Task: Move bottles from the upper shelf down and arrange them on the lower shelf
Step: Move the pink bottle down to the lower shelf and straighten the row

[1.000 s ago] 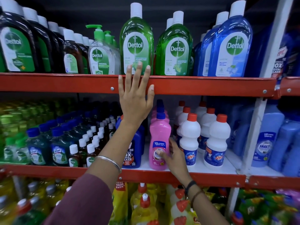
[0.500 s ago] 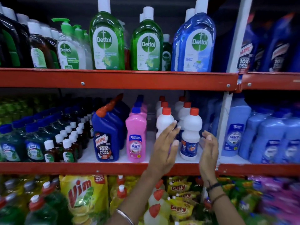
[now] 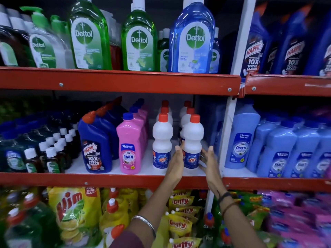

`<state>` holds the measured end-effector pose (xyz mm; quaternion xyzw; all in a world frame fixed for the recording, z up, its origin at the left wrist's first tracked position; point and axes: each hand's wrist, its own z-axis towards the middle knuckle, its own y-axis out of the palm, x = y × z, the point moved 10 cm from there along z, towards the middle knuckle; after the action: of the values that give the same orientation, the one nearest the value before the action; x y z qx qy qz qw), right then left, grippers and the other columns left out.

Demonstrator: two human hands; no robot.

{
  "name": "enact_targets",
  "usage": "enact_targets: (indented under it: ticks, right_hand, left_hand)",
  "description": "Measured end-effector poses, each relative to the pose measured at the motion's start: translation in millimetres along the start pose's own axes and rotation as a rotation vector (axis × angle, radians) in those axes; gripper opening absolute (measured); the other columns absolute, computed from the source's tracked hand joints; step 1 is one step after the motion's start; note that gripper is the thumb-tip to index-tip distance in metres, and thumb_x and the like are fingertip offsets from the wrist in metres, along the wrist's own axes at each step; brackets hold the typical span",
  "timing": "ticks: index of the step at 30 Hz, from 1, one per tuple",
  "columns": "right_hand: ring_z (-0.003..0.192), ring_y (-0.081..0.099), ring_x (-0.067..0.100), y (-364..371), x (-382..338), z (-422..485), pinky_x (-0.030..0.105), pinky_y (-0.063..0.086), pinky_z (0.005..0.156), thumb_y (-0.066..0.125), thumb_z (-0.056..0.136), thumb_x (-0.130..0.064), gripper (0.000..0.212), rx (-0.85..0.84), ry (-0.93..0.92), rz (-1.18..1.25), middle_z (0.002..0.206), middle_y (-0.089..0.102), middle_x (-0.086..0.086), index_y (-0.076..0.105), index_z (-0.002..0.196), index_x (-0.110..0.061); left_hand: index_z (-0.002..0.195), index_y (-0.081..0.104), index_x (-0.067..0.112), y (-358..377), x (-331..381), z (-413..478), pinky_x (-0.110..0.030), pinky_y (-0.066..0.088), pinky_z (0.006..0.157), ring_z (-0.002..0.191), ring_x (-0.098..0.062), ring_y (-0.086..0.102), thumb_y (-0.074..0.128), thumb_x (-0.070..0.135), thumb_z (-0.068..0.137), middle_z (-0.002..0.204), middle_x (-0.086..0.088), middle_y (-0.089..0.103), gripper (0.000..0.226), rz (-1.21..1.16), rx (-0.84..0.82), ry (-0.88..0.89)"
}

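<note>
On the upper shelf (image 3: 125, 81) stand two green Dettol bottles (image 3: 89, 36) (image 3: 139, 38) and a blue Dettol bottle (image 3: 193, 38). The lower shelf (image 3: 107, 180) holds rows of white Rin bottles with red caps. My two hands flank the front right Rin bottle (image 3: 193, 138). My left hand (image 3: 176, 161) lies flat against its left side, between it and the other front Rin bottle (image 3: 162, 140). My right hand (image 3: 208, 158) is spread just off its right side, with a small gap. Neither hand closes around it.
Pink Shakti bottles (image 3: 129, 145) and blue Harpic bottles (image 3: 95, 145) stand left of the Rin rows. A white upright post (image 3: 226, 136) divides off light-blue Shakti bottles (image 3: 241, 140). Vim pouches (image 3: 73, 210) and Giffy packs (image 3: 180, 201) fill the bottom shelf.
My left hand dropped from the upper shelf edge to the Rin bottles. My right hand shifted from the pink bottle to the right side of the front right Rin bottle. The view panned right.
</note>
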<state>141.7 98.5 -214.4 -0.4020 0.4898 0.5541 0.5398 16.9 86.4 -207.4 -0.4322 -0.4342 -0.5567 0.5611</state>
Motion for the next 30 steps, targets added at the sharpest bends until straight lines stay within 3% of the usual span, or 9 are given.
enact_targets:
  ticks: [2,7,12,14,16,19,23,27,30]
  right_hand:
    - [0.127,0.048,0.028,-2.2,0.8,-0.4,0.05,0.036,0.11,0.024,0.092,-0.055,0.06,0.017,0.006,0.01,0.146,0.044,0.012,0.044,0.137,-0.02]
    - [0.119,0.05,0.024,-7.1,-0.2,-3.3,0.052,0.037,0.109,0.023,0.096,-0.049,0.054,0.013,-0.019,0.029,0.145,0.046,0.011,0.045,0.135,-0.021]
    - [0.126,0.048,0.024,-6.1,-1.1,-2.8,0.049,0.035,0.111,0.021,0.092,-0.056,0.062,-0.039,-0.002,0.008,0.146,0.044,0.01,0.044,0.137,-0.02]
    - [0.131,0.045,0.024,-9.9,-3.1,-9.5,0.039,0.038,0.108,0.024,0.088,-0.062,0.069,0.027,-0.061,-0.003,0.146,0.046,0.009,0.043,0.138,-0.018]
    - [0.127,0.049,0.016,-15.2,-21.7,-31.3,0.021,0.042,0.099,0.031,0.091,-0.059,0.063,0.165,-0.272,0.013,0.137,0.054,0.006,0.05,0.132,-0.016]
    - [0.119,0.053,0.003,11.1,-39.4,-57.6,0.014,0.042,0.097,0.033,0.088,-0.052,0.053,0.126,-0.495,0.016,0.125,0.059,-0.007,0.054,0.124,-0.019]
    - [0.13,0.04,-0.003,76.7,-19.5,-51.2,0.019,0.034,0.107,0.027,0.088,-0.063,0.059,-0.139,-0.345,-0.055,0.144,0.043,-0.011,0.041,0.135,-0.031]
    - [0.135,0.038,0.009,96.4,5.5,-30.6,0.031,0.033,0.111,0.026,0.081,-0.069,0.075,-0.149,-0.136,0.009,0.147,0.039,-0.008,0.035,0.142,-0.027]
    - [0.131,0.044,0.015,98.3,10.0,-23.8,0.03,0.037,0.105,0.025,0.078,-0.07,0.078,-0.138,-0.079,0.045,0.144,0.046,0.0,0.04,0.14,-0.025]
  left_hand:
    - [0.112,0.04,0.072,-1.2,-12.0,7.3,-0.047,0.03,0.118,0.141,-0.02,0.035,0.021,0.099,0.058,0.153,0.005,0.036,0.063,-0.003,-0.018,-0.016]
    - [0.131,0.035,0.053,-5.2,-5.6,0.2,-0.048,0.031,0.116,0.141,-0.027,0.035,0.01,0.069,0.08,0.154,-0.007,0.035,0.059,0.003,0.024,-0.077]
    - [0.122,0.039,0.065,-5.9,-1.4,-5.5,-0.048,0.032,0.116,0.14,-0.024,0.037,0.011,0.08,0.076,0.154,-0.001,0.037,0.056,0.052,0.025,-0.047]
    - [0.117,0.043,0.065,-8.9,7.4,-14.5,-0.037,0.035,0.113,0.136,-0.012,0.041,0.017,0.079,0.082,0.146,0.015,0.043,0.046,0.071,0.065,0.071]
    - [0.124,0.05,0.046,-22.8,20.3,-30.9,-0.02,0.037,0.106,0.128,0.002,0.045,0.023,0.063,0.096,0.133,0.025,0.05,0.042,0.035,0.191,0.229]
    - [0.123,0.053,0.035,-59.7,31.0,-57.1,-0.014,0.041,0.101,0.124,0.001,0.05,0.028,0.061,0.093,0.128,0.021,0.055,0.047,-0.015,0.423,0.396]
    - [0.135,0.042,0.034,-95.5,14.2,-44.9,-0.029,0.039,0.109,0.134,-0.008,0.042,0.02,0.065,0.094,0.143,0.009,0.045,0.056,-0.018,0.492,0.259]
    - [0.147,0.031,0.022,-92.0,20.3,-28.9,0.004,0.038,0.08,0.123,0.001,0.042,0.01,0.039,0.103,0.132,0.023,0.037,0.051,-0.002,0.34,0.151]
    - [0.147,0.032,0.021,-88.6,21.7,-25.8,0.012,0.032,0.068,0.116,-0.001,0.04,0.007,0.028,0.106,0.131,0.018,0.038,0.049,0.057,0.271,0.108]
